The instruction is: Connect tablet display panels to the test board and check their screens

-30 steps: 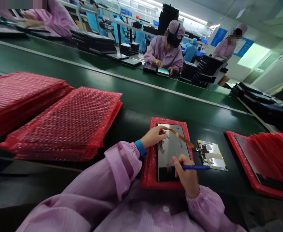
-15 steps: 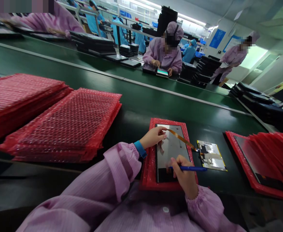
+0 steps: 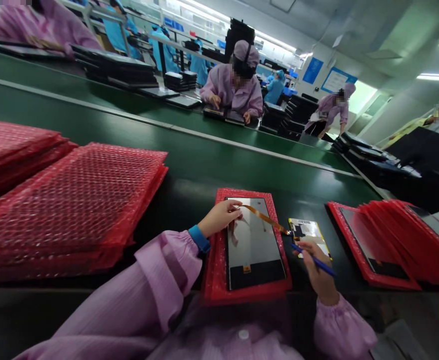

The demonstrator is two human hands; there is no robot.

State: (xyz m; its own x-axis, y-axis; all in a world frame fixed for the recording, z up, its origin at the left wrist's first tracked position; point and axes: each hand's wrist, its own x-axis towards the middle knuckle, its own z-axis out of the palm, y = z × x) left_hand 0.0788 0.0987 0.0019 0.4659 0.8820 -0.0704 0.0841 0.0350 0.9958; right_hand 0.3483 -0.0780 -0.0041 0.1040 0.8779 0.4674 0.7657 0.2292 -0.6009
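My left hand (image 3: 221, 218), with a blue band at its wrist, pinches one end of an orange flat flex cable (image 3: 262, 216) above a display panel (image 3: 253, 245). The panel lies grey side up on red bubble-wrap sleeves (image 3: 214, 270), with a black strip at its near end. The cable's other end reaches a small circuit-covered panel (image 3: 307, 230) on the dark table to the right. My right hand (image 3: 319, 272) is closed around a blue pen-like tool (image 3: 323, 266) over the near edge of that small panel, and hides part of it.
Stacked red bubble-wrap sleeves (image 3: 73, 200) stand at the left. More red sleeves (image 3: 399, 240) with a display panel (image 3: 373, 240) lie at the right. Across the green bench (image 3: 189, 155), a co-worker (image 3: 234, 82) handles a tablet-like device beside black stacks (image 3: 292, 115).
My right hand has moved right with the blue tool, from the display panel's near end to the small panel. My left hand still holds the cable end. The view has shifted.
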